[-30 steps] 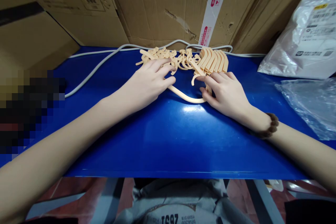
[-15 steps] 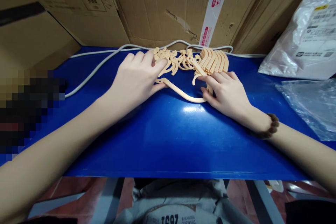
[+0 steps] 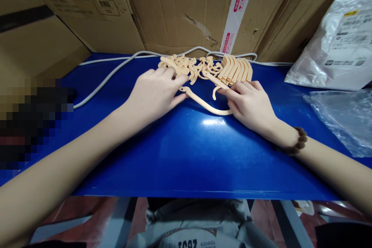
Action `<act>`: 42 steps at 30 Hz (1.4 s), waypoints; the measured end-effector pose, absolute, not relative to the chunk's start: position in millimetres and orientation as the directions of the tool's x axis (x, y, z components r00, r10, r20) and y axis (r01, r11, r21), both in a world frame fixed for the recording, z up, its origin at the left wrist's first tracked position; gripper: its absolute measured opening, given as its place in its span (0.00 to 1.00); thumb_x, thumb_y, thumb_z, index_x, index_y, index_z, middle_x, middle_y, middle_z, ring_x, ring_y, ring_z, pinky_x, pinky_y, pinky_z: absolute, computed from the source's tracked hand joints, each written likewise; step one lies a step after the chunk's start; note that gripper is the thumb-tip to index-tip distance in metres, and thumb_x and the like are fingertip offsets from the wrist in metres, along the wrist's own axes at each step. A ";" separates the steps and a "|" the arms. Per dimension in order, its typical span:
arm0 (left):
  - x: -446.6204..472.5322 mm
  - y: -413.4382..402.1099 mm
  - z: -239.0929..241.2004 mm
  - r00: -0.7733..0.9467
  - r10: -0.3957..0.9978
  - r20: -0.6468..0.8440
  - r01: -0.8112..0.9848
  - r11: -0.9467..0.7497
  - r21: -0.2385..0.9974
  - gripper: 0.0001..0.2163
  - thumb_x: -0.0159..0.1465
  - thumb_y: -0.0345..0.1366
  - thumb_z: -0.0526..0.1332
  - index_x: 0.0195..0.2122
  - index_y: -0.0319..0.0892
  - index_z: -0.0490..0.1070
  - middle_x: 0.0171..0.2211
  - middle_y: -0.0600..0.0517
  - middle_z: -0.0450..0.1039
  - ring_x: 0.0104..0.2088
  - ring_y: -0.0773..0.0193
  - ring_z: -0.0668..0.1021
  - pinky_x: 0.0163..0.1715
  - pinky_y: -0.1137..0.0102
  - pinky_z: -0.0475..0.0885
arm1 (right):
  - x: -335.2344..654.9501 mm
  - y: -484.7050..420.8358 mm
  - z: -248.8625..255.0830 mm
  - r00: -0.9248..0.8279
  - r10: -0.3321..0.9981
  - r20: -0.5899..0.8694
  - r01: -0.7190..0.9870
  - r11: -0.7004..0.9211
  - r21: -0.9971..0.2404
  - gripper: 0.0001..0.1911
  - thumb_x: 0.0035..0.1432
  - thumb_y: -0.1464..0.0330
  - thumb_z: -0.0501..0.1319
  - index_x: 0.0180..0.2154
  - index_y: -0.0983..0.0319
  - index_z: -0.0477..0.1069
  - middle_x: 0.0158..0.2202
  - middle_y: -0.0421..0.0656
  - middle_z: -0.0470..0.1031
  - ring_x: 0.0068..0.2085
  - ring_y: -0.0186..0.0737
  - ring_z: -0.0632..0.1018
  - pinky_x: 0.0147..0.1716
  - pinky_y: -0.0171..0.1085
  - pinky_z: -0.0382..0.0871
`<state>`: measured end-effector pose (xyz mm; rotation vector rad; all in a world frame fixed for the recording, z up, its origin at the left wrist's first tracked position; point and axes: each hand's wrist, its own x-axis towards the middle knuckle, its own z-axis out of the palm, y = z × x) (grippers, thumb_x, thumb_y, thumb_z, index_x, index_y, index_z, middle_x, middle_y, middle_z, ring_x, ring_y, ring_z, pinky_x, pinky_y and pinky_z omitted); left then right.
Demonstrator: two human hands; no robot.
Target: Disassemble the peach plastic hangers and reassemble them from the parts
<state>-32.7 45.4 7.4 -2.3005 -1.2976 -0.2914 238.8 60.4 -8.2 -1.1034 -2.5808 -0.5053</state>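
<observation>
A loose heap of peach plastic hangers [image 3: 200,68] lies at the back of the blue table [image 3: 186,155]. One curved hanger [image 3: 205,105] lies nearer to me, spanning between both hands. My left hand [image 3: 155,93] rests palm down on the heap's left part, fingers bent over the pieces, thumb by the curved hanger's left end. My right hand [image 3: 250,102] pinches that hanger's right end, its forefinger stretched toward a small hook. A tidy row of stacked hangers [image 3: 236,69] stands just beyond my right hand.
A white cable [image 3: 116,68] runs along the table's back edge. Cardboard boxes [image 3: 180,7] wall off the back and left. Grey plastic parcel bags [image 3: 337,42] and a clear bag [image 3: 343,118] fill the right side. A pixelated dark patch [image 3: 31,120] sits at the left.
My left hand slid from the curved hanger up onto the heap, then drew slightly back. The right hand stayed at the hanger's right end. The view shifted a little downward.
</observation>
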 end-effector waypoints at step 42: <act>-2.6 29.1 -13.0 0.716 0.625 0.312 0.668 -0.742 -0.048 0.15 0.73 0.41 0.52 0.51 0.38 0.72 0.49 0.45 0.75 0.46 0.53 0.77 0.44 0.61 0.70 | 235.2 59.5 -8.6 -0.552 0.724 0.414 0.827 0.537 0.163 0.20 0.70 0.64 0.49 0.52 0.64 0.75 0.37 0.49 0.78 0.39 0.48 0.76 0.44 0.45 0.57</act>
